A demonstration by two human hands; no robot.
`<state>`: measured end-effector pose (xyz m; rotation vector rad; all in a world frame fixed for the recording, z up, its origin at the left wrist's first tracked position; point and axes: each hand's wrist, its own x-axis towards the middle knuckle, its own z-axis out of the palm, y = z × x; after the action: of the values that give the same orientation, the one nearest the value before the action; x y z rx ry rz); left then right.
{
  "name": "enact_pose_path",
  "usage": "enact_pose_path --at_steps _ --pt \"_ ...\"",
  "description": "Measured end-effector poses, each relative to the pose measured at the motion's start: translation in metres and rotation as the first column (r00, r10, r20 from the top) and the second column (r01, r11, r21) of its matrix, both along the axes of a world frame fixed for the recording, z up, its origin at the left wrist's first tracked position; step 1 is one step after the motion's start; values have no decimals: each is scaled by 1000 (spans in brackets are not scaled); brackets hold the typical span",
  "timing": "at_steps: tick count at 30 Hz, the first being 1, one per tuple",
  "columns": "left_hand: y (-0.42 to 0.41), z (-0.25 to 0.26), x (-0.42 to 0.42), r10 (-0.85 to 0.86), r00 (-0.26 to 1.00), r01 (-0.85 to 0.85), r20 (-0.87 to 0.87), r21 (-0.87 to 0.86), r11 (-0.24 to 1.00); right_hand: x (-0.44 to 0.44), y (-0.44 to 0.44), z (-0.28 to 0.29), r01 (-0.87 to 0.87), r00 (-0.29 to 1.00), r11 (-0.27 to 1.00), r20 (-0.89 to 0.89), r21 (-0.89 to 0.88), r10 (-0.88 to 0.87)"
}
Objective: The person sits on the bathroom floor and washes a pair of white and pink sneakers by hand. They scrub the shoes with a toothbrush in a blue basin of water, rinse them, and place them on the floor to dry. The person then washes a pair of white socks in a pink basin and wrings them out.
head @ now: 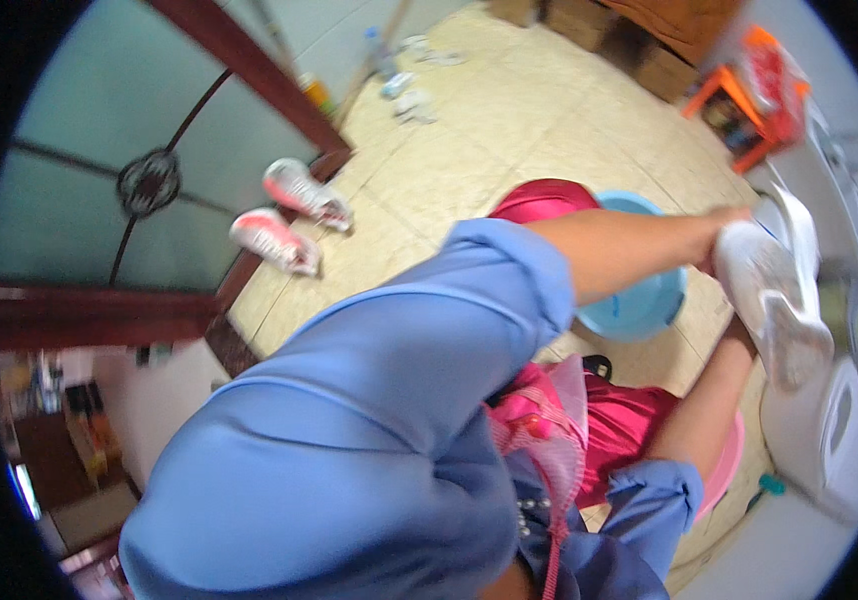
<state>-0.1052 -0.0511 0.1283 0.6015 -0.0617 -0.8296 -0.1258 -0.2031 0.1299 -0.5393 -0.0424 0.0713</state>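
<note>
A white object (770, 292), most likely a shoe with its worn, greyish sole turned to view, is at the right; blur hides its details. My left hand (721, 232) grips its upper left edge. My right hand (744, 337) reaches behind its lower part, and its fingers are hidden. Below my left forearm is a light blue plastic basin (635, 300) on the floor. A pink basin (725, 469) shows partly beside my right forearm. A pink checked apron (567, 442) hangs over my front, above dark red trousers.
White-and-pink shoes (279, 240) lie on the tiles by a glazed door (151, 180). An orange stool (744, 112) with a red plastic bag stands at the upper right. A white cylindrical container (804, 435) is at the lower right. Cardboard boxes (586, 26) line the far side.
</note>
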Motion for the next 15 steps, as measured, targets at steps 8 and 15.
enact_pose_path --at_steps 8,15 --pt "21 10 -16 179 975 -144 -128 245 959 10 13 0 -81 996 996 -30 -42 79" --pt "34 22 -20 197 963 -152 -182 235 960 14 21 8 -112 993 992 -29 -60 111"
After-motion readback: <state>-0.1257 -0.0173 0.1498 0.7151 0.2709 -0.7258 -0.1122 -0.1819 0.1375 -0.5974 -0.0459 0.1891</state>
